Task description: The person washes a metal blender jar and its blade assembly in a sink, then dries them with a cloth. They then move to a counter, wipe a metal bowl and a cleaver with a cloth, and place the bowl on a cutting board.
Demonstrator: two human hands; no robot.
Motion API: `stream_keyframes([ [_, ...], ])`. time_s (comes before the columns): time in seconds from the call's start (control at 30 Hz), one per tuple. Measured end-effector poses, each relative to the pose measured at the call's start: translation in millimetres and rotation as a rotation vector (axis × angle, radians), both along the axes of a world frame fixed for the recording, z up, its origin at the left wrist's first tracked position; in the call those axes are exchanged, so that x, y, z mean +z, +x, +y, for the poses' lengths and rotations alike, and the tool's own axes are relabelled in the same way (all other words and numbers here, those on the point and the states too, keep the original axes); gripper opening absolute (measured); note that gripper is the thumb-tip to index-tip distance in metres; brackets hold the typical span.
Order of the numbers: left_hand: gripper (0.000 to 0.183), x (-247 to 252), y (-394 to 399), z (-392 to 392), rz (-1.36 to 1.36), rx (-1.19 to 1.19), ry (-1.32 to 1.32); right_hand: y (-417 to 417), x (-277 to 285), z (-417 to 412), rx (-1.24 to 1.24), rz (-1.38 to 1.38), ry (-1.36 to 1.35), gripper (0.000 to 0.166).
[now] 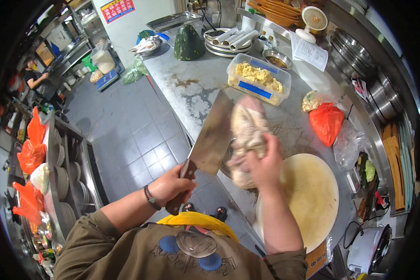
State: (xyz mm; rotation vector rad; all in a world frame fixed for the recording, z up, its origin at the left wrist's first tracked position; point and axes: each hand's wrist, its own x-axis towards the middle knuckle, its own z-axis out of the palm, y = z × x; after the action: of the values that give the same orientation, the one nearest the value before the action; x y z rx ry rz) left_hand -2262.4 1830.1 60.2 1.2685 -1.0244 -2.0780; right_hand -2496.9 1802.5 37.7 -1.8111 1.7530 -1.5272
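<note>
My left hand [173,187] grips the dark wooden handle of a wide Chinese cleaver [211,136]. The blade points up and away from me, beside the counter's near edge. In my right hand [267,162] is a pale, blurred piece of meat [250,122], apparently poultry with skin on. It hangs just right of the blade; whether the two touch I cannot tell. Partly hidden beneath the meat is the rim of a round metal dish [225,164]. A thick round cutting board [311,199], yellowed and wet-looking, lies on the counter under my right forearm.
On the metal counter [196,94] stand a plastic tub of yellow crumbly food [259,75], a cut winter melon [189,43], stacked plates [227,49] and a sauce bowl [277,59]. A red bag [326,122] lies right. Across the tiled floor [126,129] is a dish shelf [73,168]; a person [38,80] stands farther off.
</note>
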Motion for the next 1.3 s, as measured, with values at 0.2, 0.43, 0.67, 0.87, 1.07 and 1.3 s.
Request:
stream_keyframes([
  [0.2,0.023,9.6,-29.0,-6.9,0.036,-0.022,-0.058,17.3,-28.7,0.3,0.007,0.259,0.023,0.039],
  [0.43,0.022,21.5,-21.1,-17.9,-0.007,-0.004,-0.171,-27.2,-6.8,15.8,-0.179,0.118,0.021,0.033],
  [0.67,0.025,15.2,-24.1,-12.0,-0.062,-0.081,-0.235,20.6,-11.6,4.4,0.011,0.217,0.097,0.037],
  [0.87,0.02,17.7,20.0,-27.5,-1.029,-0.203,-1.232,-62.5,6.7,29.6,-0.139,-0.6,0.325,0.038],
  [1.07,0.009,3.6,43.6,-44.6,-1.263,-0.434,-1.399,1.4,48.4,30.6,0.033,-0.072,0.082,0.034],
  [1.3,0.011,12.0,25.4,-38.9,-1.152,-0.594,-1.482,95.4,29.4,-14.5,0.134,0.405,-0.013,0.034],
])
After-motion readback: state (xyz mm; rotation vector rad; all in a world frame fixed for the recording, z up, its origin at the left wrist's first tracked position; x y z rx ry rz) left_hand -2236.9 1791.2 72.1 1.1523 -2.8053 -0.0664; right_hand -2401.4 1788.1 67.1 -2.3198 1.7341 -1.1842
